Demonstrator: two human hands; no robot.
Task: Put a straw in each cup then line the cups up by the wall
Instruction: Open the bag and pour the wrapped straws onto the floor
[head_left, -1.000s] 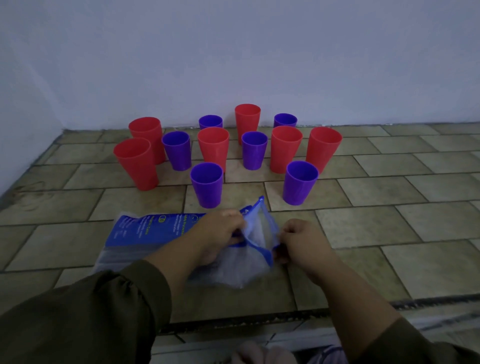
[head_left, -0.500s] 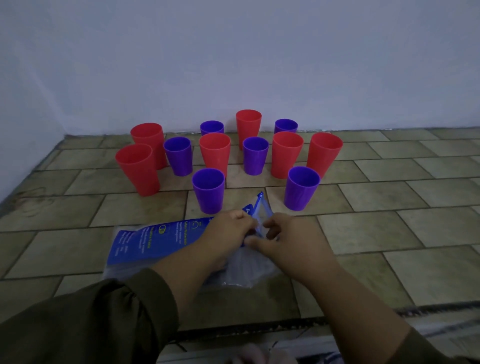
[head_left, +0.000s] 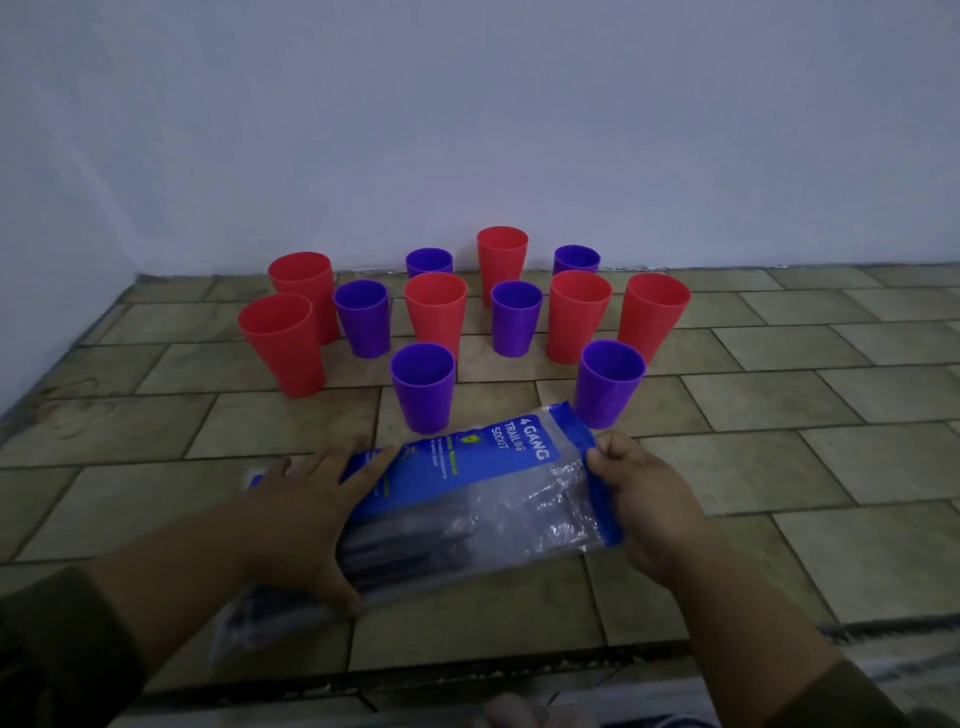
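Several red and purple cups stand upright in a loose cluster on the tiled floor, among them a near purple cup (head_left: 422, 385), another purple cup (head_left: 609, 382) and a red cup (head_left: 283, 343) at the left. In front of them lies a clear plastic bag with a blue label (head_left: 467, 499), with dark straws showing through it. My left hand (head_left: 311, 514) lies flat on the bag's left part, fingers spread. My right hand (head_left: 644, 499) pinches the bag's blue right end.
A pale wall (head_left: 467, 130) runs behind the cups and a second wall closes the left side. The tiled floor (head_left: 779, 467) ends in a dark edge near my body.
The bag has been turned and laid flatter, label up. My left hand moved from its mouth to press on its left part. My right hand shifted right along the blue end.
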